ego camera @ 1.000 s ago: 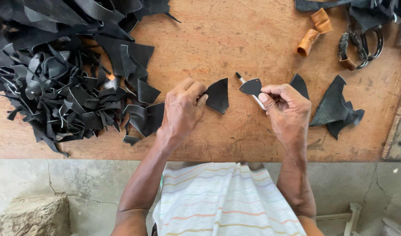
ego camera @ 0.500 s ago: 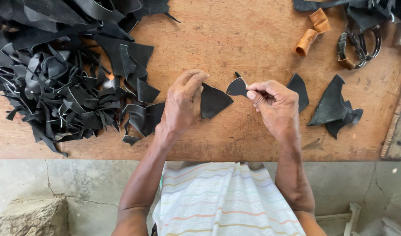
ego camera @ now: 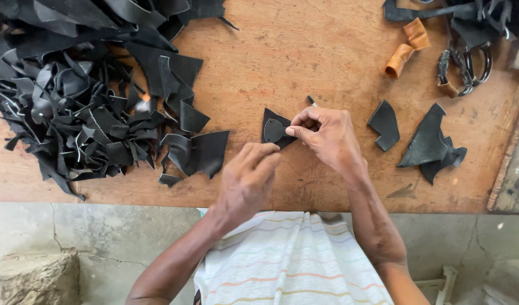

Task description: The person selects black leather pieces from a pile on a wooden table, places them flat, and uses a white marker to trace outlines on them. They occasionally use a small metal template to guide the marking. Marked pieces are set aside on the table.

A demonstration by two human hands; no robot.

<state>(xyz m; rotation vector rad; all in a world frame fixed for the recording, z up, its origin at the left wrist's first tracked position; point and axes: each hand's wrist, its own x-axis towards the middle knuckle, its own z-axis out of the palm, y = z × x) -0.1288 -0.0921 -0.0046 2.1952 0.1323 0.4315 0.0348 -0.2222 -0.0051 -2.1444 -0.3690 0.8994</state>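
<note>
Black leather piece (ego camera: pixel 275 129) lies flat on the wooden table (ego camera: pixel 305 51), centre, with a smaller grey template (ego camera: pixel 273 131) sitting on top of it. Your right hand (ego camera: pixel 324 135) pinches the template's edge between thumb and forefinger, and a thin tool tip (ego camera: pixel 311 101) sticks out above the knuckles. Your left hand (ego camera: pixel 249 176) curls just below the piece, fingertips at its lower edge; can't tell whether they press it, nothing gripped. Right of you: two cut black pieces (ego camera: pixel 384 124) (ego camera: pixel 432 144). Left: big heap of black scraps (ego camera: pixel 90 96). Top right: tan leather rolls (ego camera: pixel 406 48) beside metal shears (ego camera: pixel 466 70).
</note>
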